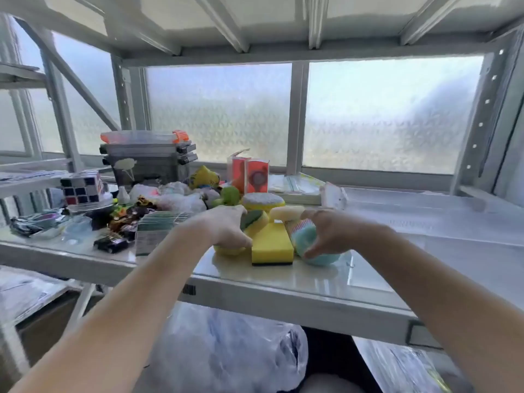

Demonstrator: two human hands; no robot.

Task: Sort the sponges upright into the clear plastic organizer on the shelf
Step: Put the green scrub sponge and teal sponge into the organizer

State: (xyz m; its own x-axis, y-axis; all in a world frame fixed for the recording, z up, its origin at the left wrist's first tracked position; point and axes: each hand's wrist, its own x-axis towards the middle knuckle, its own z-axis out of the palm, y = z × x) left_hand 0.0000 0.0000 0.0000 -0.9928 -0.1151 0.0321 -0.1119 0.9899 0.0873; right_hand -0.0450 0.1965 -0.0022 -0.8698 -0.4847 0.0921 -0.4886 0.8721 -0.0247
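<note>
A yellow rectangular sponge (271,245) with a dark scouring base lies near the front edge of the white shelf (283,282). My left hand (224,226) grips a yellow rounded sponge (229,250) just left of it. My right hand (329,232) holds a round teal sponge (304,239) with pink bristles just right of it. Behind stand a yellow-green sponge (255,219), a round grey-topped yellow sponge (262,201) and a pale cream sponge (286,212). The clear plastic organizer (368,275) seems to sit at the front right; its walls are hard to make out.
Clutter fills the shelf's left side: a puzzle cube (82,187), stacked grey boxes (147,160), plastic bags (175,195), a green toy (228,195), dark packets (112,243). Orange cartons (249,174) stand behind the sponges. Frosted windows back the shelf. Plastic bags (226,350) lie below.
</note>
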